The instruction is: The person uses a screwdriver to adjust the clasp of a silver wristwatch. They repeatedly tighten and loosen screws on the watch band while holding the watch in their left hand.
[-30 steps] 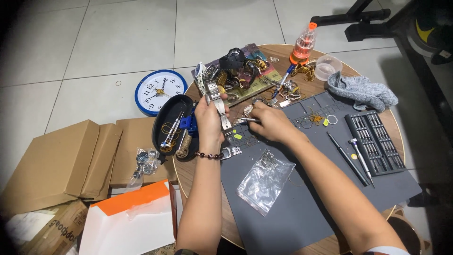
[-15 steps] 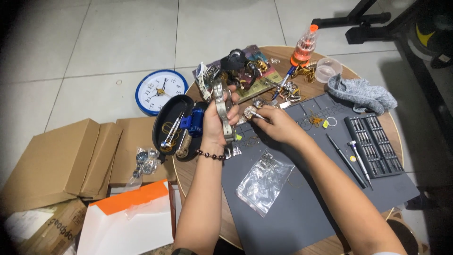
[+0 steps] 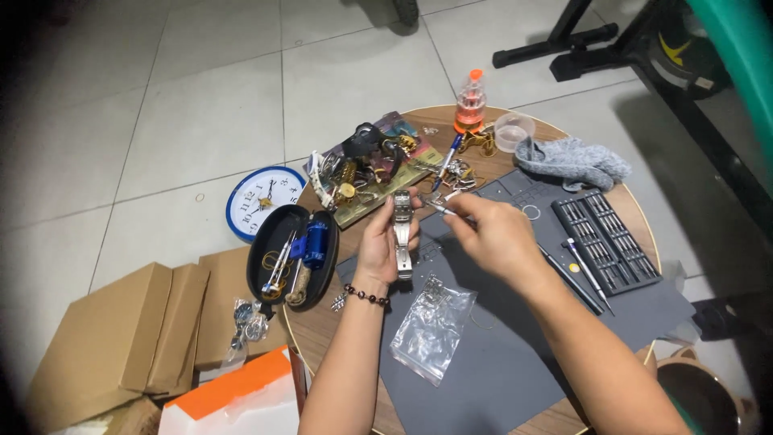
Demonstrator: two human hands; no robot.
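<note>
Wristwatch [image 3: 403, 229]: a silver metal watch with a link bracelet, held upright above the far left part of the grey work mat [image 3: 515, 354], over the round wooden table [image 3: 322, 330]. It is judged fairly heavy for its size, rigid at the case, loose and jointed along the bracelet, smooth and likely slippery; the glass is judged fragile. It is best gripped by the case sides or the upper links, not the crystal.
Tool case [image 3: 291, 256]: an open black oval case with small tools, seen at the table's left edge, left of the watch.
Left hand [image 3: 385, 248]: fingers are curled narrowly around the bracelet just below the case, the thumb pressed on the front; a dark bead bracelet [image 3: 366, 296] is worn at the wrist.
Plastic bag [image 3: 431, 329]: a clear pouch lying on the mat, near side of the watch.
Right hand [image 3: 495, 235]: fingertips are pinched on a thin metal tool [image 3: 439, 209], its tip brought to the watch case.
Bit set [image 3: 604, 240]: a black tray of screwdriver bits, lying at the right of the mat.
</note>
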